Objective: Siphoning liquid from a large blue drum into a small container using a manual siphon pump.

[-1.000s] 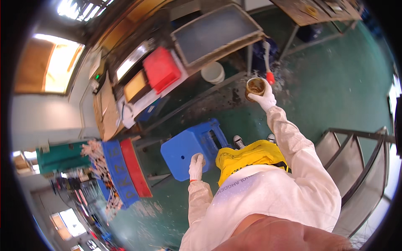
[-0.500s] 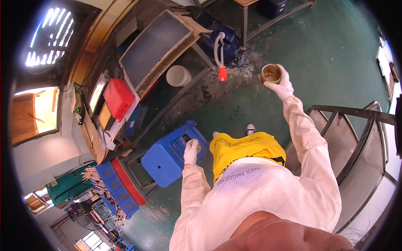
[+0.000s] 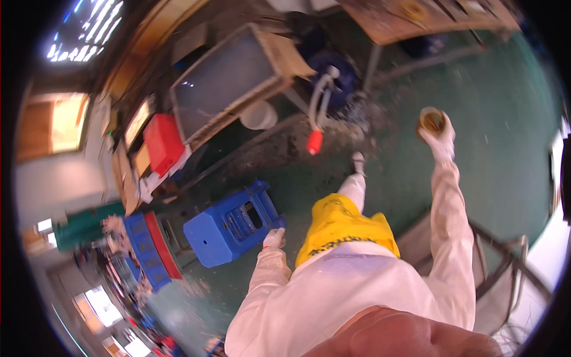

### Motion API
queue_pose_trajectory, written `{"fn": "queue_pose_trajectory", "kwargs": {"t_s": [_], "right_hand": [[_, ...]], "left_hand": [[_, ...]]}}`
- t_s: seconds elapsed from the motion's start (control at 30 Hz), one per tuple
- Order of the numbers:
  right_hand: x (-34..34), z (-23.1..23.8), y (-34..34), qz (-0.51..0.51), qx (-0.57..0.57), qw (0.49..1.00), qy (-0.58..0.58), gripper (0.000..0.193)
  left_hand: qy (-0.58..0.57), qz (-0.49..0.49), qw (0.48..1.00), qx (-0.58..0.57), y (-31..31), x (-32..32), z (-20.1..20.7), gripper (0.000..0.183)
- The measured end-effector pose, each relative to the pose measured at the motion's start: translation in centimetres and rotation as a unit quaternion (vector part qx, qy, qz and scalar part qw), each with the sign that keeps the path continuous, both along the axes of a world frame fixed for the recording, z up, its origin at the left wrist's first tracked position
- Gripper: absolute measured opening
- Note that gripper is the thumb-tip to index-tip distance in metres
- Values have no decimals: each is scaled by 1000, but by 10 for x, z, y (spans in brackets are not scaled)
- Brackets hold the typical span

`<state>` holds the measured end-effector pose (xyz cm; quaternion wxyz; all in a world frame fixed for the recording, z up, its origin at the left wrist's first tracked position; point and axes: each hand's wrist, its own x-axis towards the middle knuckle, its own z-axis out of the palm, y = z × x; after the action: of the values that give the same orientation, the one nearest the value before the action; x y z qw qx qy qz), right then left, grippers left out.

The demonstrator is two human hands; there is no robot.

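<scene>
Right hand (image 3: 442, 141) clamped around an open jar (image 3: 432, 122), held out ahead and to the right, off any support, mouth roughly up. Brown inside; can't tell how full. Left hand (image 3: 274, 238) right at the near edge of the blue stool (image 3: 215, 233); too blurred to tell if it's touching or gripping. Hands well apart.

Risks, my read: no lid, so a tilted wrist or a jolt could slop the contents. Single-hand glove grip could slip if the glass is slick. One shoe (image 3: 358, 162) is forward, near a stained floor patch; if that's wet, footing could go. Stool could catch the left sleeve or a leg on a turn. Red-tipped hose (image 3: 314, 141) sticks out over the floor from the drum (image 3: 341, 83), snaggable.

Edges: brown bench (image 3: 389, 25) beyond the jar, well apart; metal rack (image 3: 514, 271) behind the right elbow, tight for pulling back. Most room: green floor (image 3: 496, 128) right of the jar.
</scene>
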<state>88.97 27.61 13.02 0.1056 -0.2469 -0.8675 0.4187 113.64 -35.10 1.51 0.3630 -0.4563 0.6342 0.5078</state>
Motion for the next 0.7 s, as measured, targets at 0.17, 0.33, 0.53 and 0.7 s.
{"fn": "queue_pose_trajectory", "kwargs": {"t_s": [0.17, 0.33, 0.53, 0.7], "right_hand": [[-57, -31, 4, 31, -41, 997, -60, 97], [-122, -57, 26, 121, -7, 990, -72, 97], [-211, -107, 36, 296, -111, 947, -58, 94], [-267, -151, 16, 398, -52, 907, -125, 98]], "left_hand": [[186, -242, 906, -293, 57, -66, -46, 49], [165, -106, 971, -140, 150, -180, 7, 52], [135, -136, 961, -201, 227, -186, 9, 51], [113, 100, 965, -215, 297, -122, -35, 42]]}}
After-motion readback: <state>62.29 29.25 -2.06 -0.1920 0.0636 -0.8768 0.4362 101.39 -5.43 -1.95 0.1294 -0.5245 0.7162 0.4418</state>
